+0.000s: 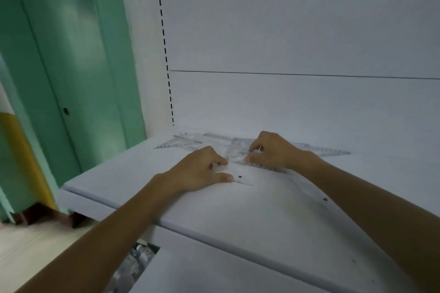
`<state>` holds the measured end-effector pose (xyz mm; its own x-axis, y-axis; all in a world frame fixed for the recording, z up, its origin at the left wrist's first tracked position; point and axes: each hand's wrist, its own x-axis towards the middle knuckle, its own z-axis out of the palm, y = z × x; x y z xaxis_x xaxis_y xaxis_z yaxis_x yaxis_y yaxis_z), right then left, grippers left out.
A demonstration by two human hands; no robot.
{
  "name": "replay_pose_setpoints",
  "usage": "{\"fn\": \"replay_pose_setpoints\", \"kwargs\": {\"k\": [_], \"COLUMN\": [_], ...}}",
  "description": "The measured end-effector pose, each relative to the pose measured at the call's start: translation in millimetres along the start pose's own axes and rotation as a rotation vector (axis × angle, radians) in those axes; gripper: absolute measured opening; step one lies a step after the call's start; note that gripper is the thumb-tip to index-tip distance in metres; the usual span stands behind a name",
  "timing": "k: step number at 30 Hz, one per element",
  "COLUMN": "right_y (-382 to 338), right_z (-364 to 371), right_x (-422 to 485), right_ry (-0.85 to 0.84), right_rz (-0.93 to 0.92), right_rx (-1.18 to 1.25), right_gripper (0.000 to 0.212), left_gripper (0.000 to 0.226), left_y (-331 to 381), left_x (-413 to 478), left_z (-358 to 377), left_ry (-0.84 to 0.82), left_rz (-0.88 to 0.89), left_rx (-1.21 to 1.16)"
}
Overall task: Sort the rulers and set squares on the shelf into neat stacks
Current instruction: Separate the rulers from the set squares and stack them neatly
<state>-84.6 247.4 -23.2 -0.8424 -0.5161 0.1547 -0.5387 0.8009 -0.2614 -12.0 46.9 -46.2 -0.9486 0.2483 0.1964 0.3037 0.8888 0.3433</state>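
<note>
From the head camera. Pinches a clear set square [241,177] between thumb and curled forefinger of the left hand [198,170], flat on the white shelf [166,222] at mid-depth. Grips the edge of a graduated ruler [269,167] with the curled fingertips of the right hand [271,150], just beyond and nearly touching the left. Hard to separate the other clear rulers and set squares [190,141] overlapping near the back wall, pale on white. Cannot make out the blurred clutter [140,257] below the shelf edge. Cuts off a green door [71,54] at left.
</note>
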Motion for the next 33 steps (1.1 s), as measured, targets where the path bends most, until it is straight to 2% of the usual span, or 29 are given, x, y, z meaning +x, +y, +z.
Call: {"fn": "replay_pose_setpoints", "kwargs": {"k": [8, 10, 16, 18, 20, 22, 24, 28, 32, 33], "right_y": [-17.0, -20.3, -31.5, -35.9, -39.6, -43.0, -47.1, -56.5, -59.6, -59.8], "right_z": [-0.4, -0.3, 2.6, 6.1, 8.8, 12.5, 18.4, 28.6, 27.7, 27.1], "right_x": [-5.2, -10.6, -31.1, -39.3, -47.3, -53.7, -59.2, -70.7, -87.0, -91.8], "right_ry": [0.133, 0.164, 0.296, 0.320, 0.350, 0.385, 0.420, 0.441, 0.408, 0.406], "right_rz": [0.119, 0.146, 0.155, 0.149, 0.144, 0.139, 0.135, 0.118, 0.156, 0.172], "right_rx": [-0.029, -0.042, -0.008, -0.024, -0.054, -0.077, -0.102, -0.086, -0.107, -0.118], "right_gripper": [0.015, 0.006, 0.005, 0.004, 0.005, 0.020, 0.028, 0.029, 0.032, 0.034], "left_gripper": [0.047, 0.047, 0.039, 0.050, 0.075, 0.090, 0.083, 0.063, 0.020, 0.019], "left_y": [0.9, 4.0, 8.2, 8.1, 10.2, 15.6, 21.9, 26.9, 33.0, 34.2], "left_x": [1.1, -3.8, -28.2, -38.6, -52.9, -70.2, -89.1, -118.2, -135.8, -136.1], "left_z": [0.2, -1.9, -8.5, -11.0, -13.8, -12.2, -8.5, -6.8, -8.5, -8.9], "left_ry": [-0.042, -0.024, -0.036, -0.088, -0.149, -0.150, -0.093, 0.079, 0.280, 0.321], "left_rz": [0.014, 0.059, 0.261, 0.215, 0.168, 0.227, 0.338, 0.504, 0.678, 0.681], "left_rx": [-0.131, -0.065, 0.214, 0.158, 0.077, 0.087, 0.149, 0.335, 0.437, 0.452]}}
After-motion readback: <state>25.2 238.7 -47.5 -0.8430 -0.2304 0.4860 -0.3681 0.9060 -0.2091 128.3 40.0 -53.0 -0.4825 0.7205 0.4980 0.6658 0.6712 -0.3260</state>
